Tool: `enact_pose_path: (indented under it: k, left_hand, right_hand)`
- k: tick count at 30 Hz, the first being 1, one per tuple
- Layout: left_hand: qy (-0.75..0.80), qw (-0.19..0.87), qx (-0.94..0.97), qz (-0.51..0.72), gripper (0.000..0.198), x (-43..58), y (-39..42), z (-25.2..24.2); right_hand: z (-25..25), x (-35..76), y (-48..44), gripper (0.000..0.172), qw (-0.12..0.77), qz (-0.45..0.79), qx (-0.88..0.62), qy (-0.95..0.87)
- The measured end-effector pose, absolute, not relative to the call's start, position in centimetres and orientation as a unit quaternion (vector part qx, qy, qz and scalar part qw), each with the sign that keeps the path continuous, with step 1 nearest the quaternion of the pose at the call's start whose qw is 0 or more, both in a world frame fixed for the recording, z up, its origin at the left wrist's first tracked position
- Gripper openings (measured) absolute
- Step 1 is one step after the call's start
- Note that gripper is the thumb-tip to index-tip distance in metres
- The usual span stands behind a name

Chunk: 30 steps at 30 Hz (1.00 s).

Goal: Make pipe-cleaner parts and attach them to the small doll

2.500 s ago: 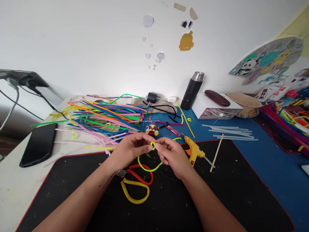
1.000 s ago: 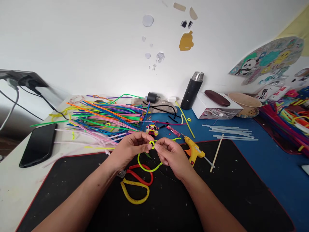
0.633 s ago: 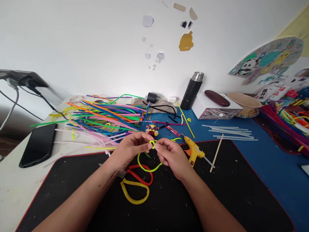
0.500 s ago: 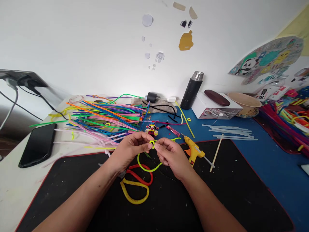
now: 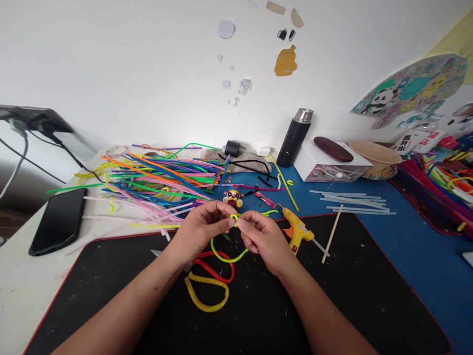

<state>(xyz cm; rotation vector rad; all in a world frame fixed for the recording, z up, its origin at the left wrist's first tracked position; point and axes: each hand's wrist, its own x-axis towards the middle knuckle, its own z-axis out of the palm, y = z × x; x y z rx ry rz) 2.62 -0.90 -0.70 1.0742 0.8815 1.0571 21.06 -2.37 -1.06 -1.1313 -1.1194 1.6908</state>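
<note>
Between my two hands is a neon yellow pipe cleaner (image 5: 226, 257), its upper part bent into a small loop at my fingertips. My left hand (image 5: 201, 224) pinches the loop from the left with thumb and forefinger. From the right, my right hand (image 5: 260, 236) pinches the same loop. The rest of the pipe cleaner hangs below in a wide curve. Just behind my fingers stands a small colourful figure (image 5: 232, 197). Scissors (image 5: 207, 306) with one red and one yellow handle lie below my left hand, their blades partly hidden by my forearm.
A yellow glue gun (image 5: 296, 229) lies right of my hands, with a wooden stick (image 5: 332, 234) and clear glue sticks (image 5: 354, 199) beyond. Many coloured pipe cleaners (image 5: 166, 177) are heaped at left, near a black phone (image 5: 58, 222). A black thermos (image 5: 294, 139) stands at the back.
Both hands keep their pinch on the yellow pipe cleaner, almost in place. The loop at the fingertips looks slightly different in shape, and the view has shifted a little.
</note>
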Motion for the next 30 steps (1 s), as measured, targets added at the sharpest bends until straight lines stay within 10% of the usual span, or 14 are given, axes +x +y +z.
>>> enact_pose_path:
  k: [30]
  left_hand:
    - [0.414, 0.62, 0.477, 0.465, 0.028, 2.5, -1.1, -0.7]
  right_hand:
    - [-1.4, 21.0, -2.6, 0.034, 0.4, 0.636, -0.455, -0.478]
